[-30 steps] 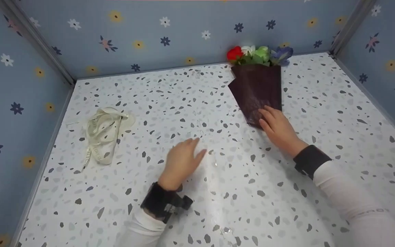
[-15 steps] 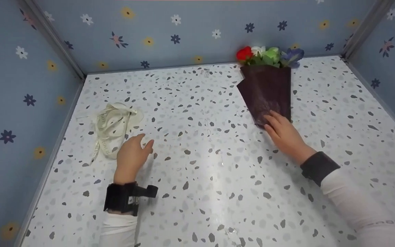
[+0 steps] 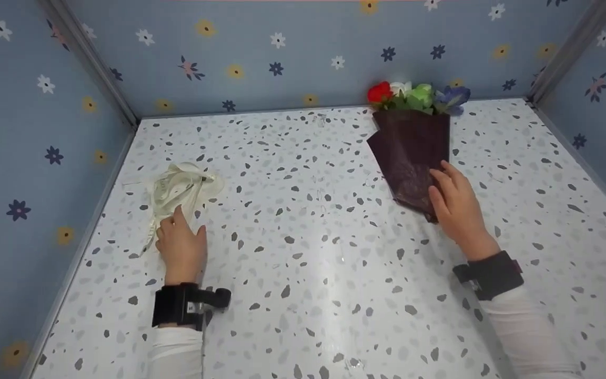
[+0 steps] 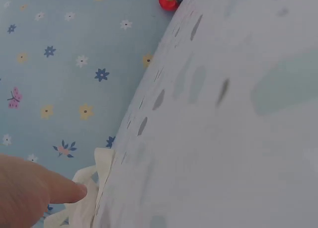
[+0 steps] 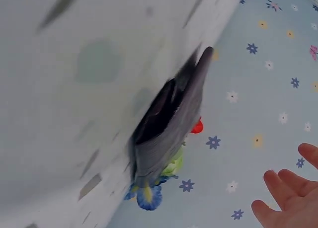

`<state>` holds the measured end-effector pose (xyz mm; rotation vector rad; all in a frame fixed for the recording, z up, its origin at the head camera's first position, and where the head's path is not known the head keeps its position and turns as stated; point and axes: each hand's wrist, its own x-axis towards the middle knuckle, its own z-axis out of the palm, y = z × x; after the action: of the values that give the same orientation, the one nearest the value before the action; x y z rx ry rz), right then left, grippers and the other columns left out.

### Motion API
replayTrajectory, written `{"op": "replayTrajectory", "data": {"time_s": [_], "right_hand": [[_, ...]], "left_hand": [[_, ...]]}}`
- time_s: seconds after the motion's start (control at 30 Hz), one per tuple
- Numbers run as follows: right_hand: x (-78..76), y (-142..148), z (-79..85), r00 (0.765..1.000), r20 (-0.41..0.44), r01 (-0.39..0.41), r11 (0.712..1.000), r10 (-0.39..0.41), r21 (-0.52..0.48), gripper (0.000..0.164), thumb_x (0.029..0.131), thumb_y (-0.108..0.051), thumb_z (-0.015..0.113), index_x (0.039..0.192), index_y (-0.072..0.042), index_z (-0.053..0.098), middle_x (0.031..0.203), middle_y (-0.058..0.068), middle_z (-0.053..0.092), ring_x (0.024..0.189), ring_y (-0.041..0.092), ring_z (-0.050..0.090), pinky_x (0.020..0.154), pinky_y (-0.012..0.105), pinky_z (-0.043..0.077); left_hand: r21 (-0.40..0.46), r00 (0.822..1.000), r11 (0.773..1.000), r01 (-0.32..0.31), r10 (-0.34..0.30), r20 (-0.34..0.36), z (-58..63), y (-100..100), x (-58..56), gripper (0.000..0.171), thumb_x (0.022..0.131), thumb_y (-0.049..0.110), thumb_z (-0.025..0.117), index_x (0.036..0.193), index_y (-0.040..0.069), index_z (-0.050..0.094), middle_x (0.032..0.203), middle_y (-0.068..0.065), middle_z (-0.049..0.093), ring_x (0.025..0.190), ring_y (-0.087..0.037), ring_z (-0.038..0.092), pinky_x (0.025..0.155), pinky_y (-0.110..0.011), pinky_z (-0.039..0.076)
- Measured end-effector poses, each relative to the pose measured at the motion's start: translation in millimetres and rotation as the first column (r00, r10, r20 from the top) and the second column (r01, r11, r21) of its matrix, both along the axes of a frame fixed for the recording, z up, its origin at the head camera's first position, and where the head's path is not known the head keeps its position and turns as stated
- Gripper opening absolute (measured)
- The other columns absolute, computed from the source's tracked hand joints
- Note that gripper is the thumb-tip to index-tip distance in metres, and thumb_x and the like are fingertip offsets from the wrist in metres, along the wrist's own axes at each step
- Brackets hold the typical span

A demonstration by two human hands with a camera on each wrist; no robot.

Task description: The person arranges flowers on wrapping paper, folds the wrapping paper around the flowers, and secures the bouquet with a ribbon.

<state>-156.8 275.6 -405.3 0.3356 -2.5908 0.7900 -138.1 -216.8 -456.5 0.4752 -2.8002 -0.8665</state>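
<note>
A heap of cream ribbon with printed lettering (image 3: 190, 171) lies loosely looped at the left of the table. My left hand (image 3: 182, 250) is over its near end, one finger reaching forward over the loops. In the left wrist view, one finger of that hand is in front of the ribbon (image 4: 103, 161); no grip on it shows. At the right back lies a flower bouquet (image 3: 413, 152) in dark maroon wrapping, with red, white, green and blue-purple blooms. Beside its lower right edge hovers my right hand (image 3: 461, 210), fingers spread and relaxed. The right wrist view shows this hand (image 5: 293, 203) apart from the wrapping (image 5: 164, 143).
The white speckled table (image 3: 303, 284) is bounded by a blue floral back panel (image 3: 261, 31) and side panels of the same pattern. Metal rails run up the corners. A black camera band (image 3: 177, 305) sits on the left wrist, another (image 3: 492, 276) on the right.
My left hand has moved left from mid-table to the ribbon. My right hand has come off the bouquet's wrapping to its right side. The bouquet's lower end has swung slightly toward the right.
</note>
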Motion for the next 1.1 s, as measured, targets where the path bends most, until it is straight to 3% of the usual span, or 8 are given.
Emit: {"op": "replayTrajectory", "data": {"time_s": [0.13, 0.3, 0.57, 0.73, 0.9, 1.03, 1.1], "right_hand": [[1.9, -8, 10.4, 0.999, -0.036, -0.018, 0.998, 0.016, -0.061, 0.038, 0.099, -0.018, 0.046, 0.129, 0.004, 0.052, 0.146, 0.023, 0.037, 0.131, 0.041, 0.037, 0.107, 0.057, 0.027], [2.3, -15, 19.7, 0.995, -0.095, -0.037, 0.993, 0.026, -0.116, 0.035, 0.1, -0.018, 0.045, 0.124, 0.005, 0.055, 0.144, 0.023, 0.04, 0.128, 0.04, 0.04, 0.105, 0.058, 0.029], [-10.2, -31, 12.1, 0.982, -0.168, -0.113, 0.979, 0.084, -0.17, 0.029, 0.098, -0.013, 0.046, 0.112, 0.009, 0.06, 0.137, 0.027, 0.044, 0.119, 0.042, 0.046, 0.1, 0.056, 0.034], [-13.6, -42, 5.4, 0.98, -0.159, -0.151, 0.967, 0.119, -0.207, 0.023, 0.094, -0.008, 0.051, 0.105, 0.008, 0.063, 0.135, 0.027, 0.047, 0.117, 0.042, 0.049, 0.097, 0.054, 0.037], [-10.4, -50, 3.2, 0.983, -0.08, -0.177, 0.961, 0.163, -0.211, 0.019, 0.092, -0.006, 0.055, 0.103, 0.007, 0.064, 0.135, 0.026, 0.047, 0.118, 0.041, 0.048, 0.097, 0.051, 0.038], [-8.7, -56, 9.4, 0.979, -0.047, -0.204, 0.957, 0.199, -0.205, 0.018, 0.091, -0.003, 0.057, 0.103, 0.007, 0.064, 0.134, 0.025, 0.048, 0.119, 0.038, 0.047, 0.096, 0.05, 0.04], [-8.6, -59, 13.2, 0.975, -0.05, -0.22, 0.955, 0.215, -0.201, 0.017, 0.09, -0.002, 0.058, 0.103, 0.006, 0.065, 0.132, 0.024, 0.05, 0.12, 0.038, 0.048, 0.095, 0.048, 0.041]], "left_hand": [[0.015, 1.0, 1.0, -0.022, 0.022, 0.003, -0.9, -4, 1.7, 0.06, 0.093, 0.017, 0.055, 0.143, -0.006, 0.029, 0.129, -0.035, 0.037, 0.121, -0.048, 0.035, 0.097, -0.06, 0.029], [0.003, 1.0, 1.0, 0.001, -0.001, 0.028, -1.3, -9, 2.2, 0.051, 0.094, 0.014, 0.052, 0.137, -0.01, 0.036, 0.127, -0.036, 0.045, 0.116, -0.051, 0.044, 0.095, -0.062, 0.033], [-0.013, 0.997, 0.998, 0.062, -0.062, 0.034, -0.8, -9, 3.4, 0.03, 0.097, 0.01, 0.045, 0.117, -0.01, 0.056, 0.114, -0.03, 0.061, 0.101, -0.047, 0.058, 0.084, -0.055, 0.044], [0.014, 0.997, 0.997, 0.071, -0.071, 0.032, -5.4, -4, 5.6, 0.028, 0.097, 0.01, 0.044, 0.111, -0.008, 0.059, 0.11, -0.028, 0.063, 0.098, -0.046, 0.06, 0.082, -0.055, 0.044], [0.006, 0.997, 0.997, 0.08, -0.081, 0.022, -8.0, -2, 6.0, 0.025, 0.097, 0.009, 0.043, 0.108, -0.007, 0.059, 0.105, -0.028, 0.064, 0.093, -0.046, 0.061, 0.078, -0.055, 0.045], [-0.008, 0.993, 0.994, 0.108, -0.108, -0.043, -2.5, 1, 3.0, 0.025, 0.097, 0.009, 0.045, 0.106, -0.008, 0.061, 0.097, -0.027, 0.066, 0.084, -0.043, 0.063, 0.074, -0.053, 0.047], [-0.02, 0.988, 0.992, 0.125, -0.127, -0.089, 6.8, 8, 1.4, 0.024, 0.096, 0.009, 0.047, 0.104, -0.008, 0.062, 0.088, -0.025, 0.067, 0.076, -0.04, 0.063, 0.07, -0.051, 0.048]]}}
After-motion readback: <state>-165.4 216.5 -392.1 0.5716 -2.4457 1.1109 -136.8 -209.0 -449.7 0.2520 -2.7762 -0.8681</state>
